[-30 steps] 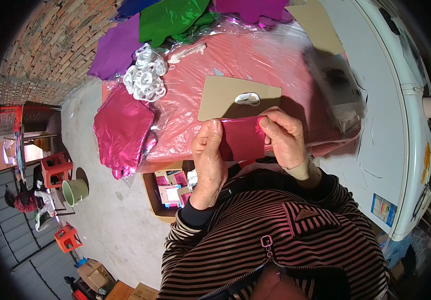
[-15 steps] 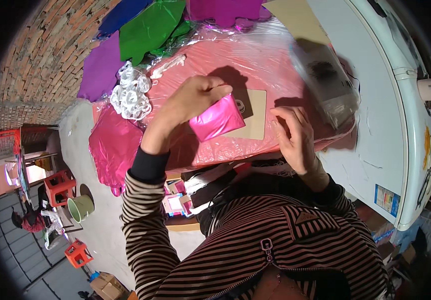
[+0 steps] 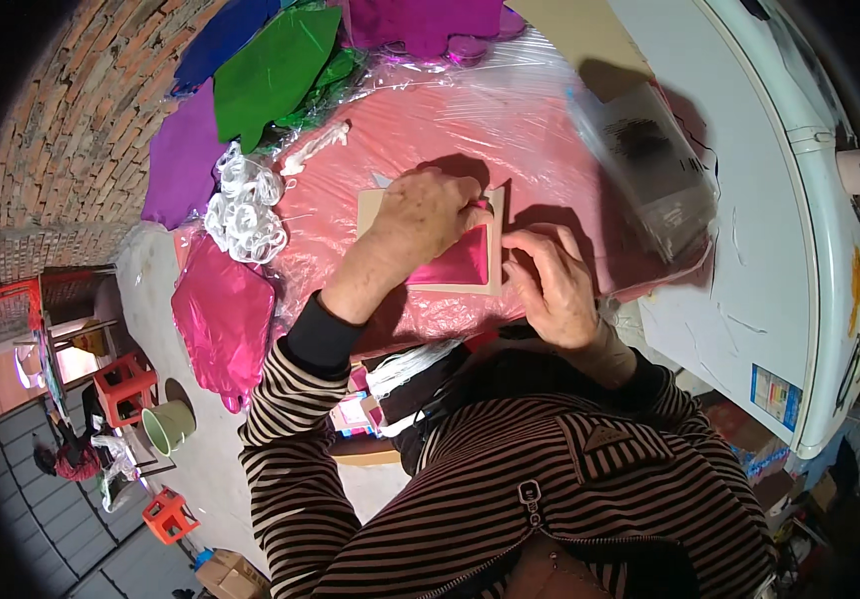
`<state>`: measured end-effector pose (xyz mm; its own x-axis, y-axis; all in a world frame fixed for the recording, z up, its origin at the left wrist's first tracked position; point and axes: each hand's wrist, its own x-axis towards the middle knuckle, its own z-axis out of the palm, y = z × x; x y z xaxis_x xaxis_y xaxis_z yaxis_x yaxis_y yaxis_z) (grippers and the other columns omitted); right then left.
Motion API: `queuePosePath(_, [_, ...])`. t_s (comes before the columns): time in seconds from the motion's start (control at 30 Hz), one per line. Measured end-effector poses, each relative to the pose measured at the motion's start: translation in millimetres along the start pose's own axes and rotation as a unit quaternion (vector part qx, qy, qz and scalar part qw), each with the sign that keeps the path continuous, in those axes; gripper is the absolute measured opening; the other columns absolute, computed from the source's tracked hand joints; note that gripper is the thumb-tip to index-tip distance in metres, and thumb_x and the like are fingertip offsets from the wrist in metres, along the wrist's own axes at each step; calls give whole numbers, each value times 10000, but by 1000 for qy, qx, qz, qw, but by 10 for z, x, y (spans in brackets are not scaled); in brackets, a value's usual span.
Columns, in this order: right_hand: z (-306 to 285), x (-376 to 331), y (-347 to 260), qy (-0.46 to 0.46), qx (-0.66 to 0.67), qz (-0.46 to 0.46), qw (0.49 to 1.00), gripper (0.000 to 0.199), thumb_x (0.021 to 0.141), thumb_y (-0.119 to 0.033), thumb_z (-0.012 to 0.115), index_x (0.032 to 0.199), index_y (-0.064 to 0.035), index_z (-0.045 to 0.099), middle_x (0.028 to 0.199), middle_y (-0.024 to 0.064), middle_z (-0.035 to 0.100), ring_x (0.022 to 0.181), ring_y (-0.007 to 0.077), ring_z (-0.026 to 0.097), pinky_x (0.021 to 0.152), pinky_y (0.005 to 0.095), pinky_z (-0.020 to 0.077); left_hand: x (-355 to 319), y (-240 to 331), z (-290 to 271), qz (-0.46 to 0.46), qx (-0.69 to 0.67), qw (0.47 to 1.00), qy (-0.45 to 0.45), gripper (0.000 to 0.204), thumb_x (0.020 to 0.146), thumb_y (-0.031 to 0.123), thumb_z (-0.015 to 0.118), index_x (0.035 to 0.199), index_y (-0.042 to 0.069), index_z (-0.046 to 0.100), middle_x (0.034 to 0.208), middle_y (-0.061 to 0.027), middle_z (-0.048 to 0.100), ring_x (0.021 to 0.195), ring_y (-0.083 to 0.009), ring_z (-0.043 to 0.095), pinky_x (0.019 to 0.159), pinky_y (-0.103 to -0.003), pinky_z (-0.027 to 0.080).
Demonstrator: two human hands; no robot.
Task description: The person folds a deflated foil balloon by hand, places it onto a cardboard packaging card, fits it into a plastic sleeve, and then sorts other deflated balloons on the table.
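A folded sheet of shiny pink foil (image 3: 455,262) lies on a beige card (image 3: 495,283) on the pink-covered table. My left hand (image 3: 425,215) reaches over it, fingers bent down and pinching the foil's upper edge near the card's right side. The hand hides much of the foil and the card's middle. At the card's right edge is my right hand (image 3: 560,290), empty, thumb and fingers apart; its index fingertip is at or just beside the edge.
White ribbon coils (image 3: 245,215) lie left of the card, above a flat pink foil piece (image 3: 222,324). Green (image 3: 280,75) and purple foil pieces (image 3: 182,150) lie farther off. A clear plastic bag (image 3: 654,165) rests at the right, beside a white appliance (image 3: 739,270).
The pink foil has come down from above the card onto it, with my left hand still on it. My right hand has moved slightly left and down, toward the card's edge.
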<state>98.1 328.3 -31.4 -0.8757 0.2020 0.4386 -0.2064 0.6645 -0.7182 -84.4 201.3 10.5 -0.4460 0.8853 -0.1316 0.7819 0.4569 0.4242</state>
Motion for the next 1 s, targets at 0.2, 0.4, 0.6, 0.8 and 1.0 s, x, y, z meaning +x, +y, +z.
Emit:
queuePosePath(0.2, [92,63,-51,6,-11,3,1000,370,856,-12,745,1203,-12,617,1143,166,656,1086,358,608,941,460,499,-67,-133,282,108,-61,971,202,308,847,263,805,1033,75,646,977,-147,642,974,-364,626,877,-468,492])
queuePosePath(0.4, [112,87,-39,-14,-34,-14,999,374,839,-8,752,1191,-13,627,1230,158,627,1168,361,602,984,463,492,-75,-227,373,141,-79,962,222,299,857,172,791,1076,69,615,999,-131,566,987,-366,577,874,-476,471])
queuePosePath(0.6, [171,129,-99,-32,-79,-31,996,380,825,-22,762,1185,-17,641,1305,149,609,1276,350,580,1024,468,480,-73,-228,408,130,-111,958,231,239,886,18,702,1100,59,603,1004,-149,558,992,-377,570,880,-476,466])
queuePosePath(0.8, [245,128,-51,-66,-170,-81,980,345,831,-75,763,1161,-32,672,1314,139,612,1327,346,563,1111,487,447,-86,-222,424,88,-218,938,254,247,879,-63,638,1097,44,592,1025,-169,576,1012,-397,586,884,-491,477])
queuePosePath(1.0, [216,180,-26,-83,-168,-93,978,304,841,-104,756,1129,-34,689,1299,137,616,1351,353,545,1161,498,415,-256,-216,285,10,-245,922,300,270,893,-87,616,1137,26,591,1112,-182,623,1083,-404,615,914,-488,506])
